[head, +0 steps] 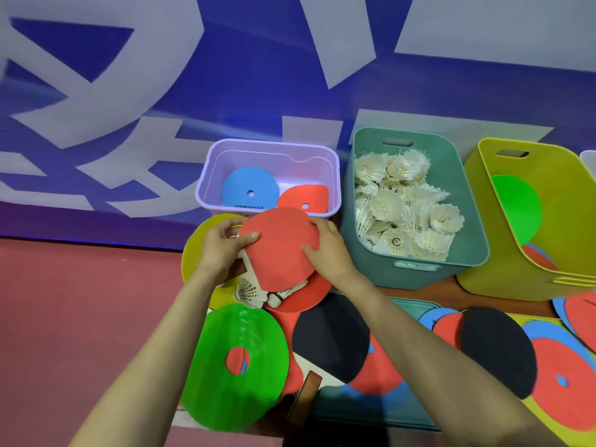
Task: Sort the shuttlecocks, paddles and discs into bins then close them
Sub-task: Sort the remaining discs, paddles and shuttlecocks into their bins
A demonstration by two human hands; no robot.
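Dead centre, just near the lilac bin [271, 144], both hands have a red paddle [277, 253]. The left hand [222, 250] grips its left edge, thumb flat on the rubber and fingers curled beneath. The right hand [332, 250] pinches the right edge the same way. The paddle hangs above two loose shuttlecocks [250, 293] and a yellow disc [196, 246].

Inside the lilac bin lie a blue disc [245, 188] and a red disc [306, 196]. To its right, the teal bin [419, 275] is heaped with white shuttlecocks [403, 204]. Further right, the yellow bin [477, 272] holds a green disc [516, 208] leaning on its wall.

Nearer the camera, it's a jumble: a big green ring disc [209, 375], a black paddle [332, 337] and a second black paddle [496, 350] overlap red and blue discs, on what may be a teal lid [403, 308], though it's mostly covered.

Red flooring [80, 301] runs along the left. A blue banner [161, 91] with huge pale lettering fills the far side.
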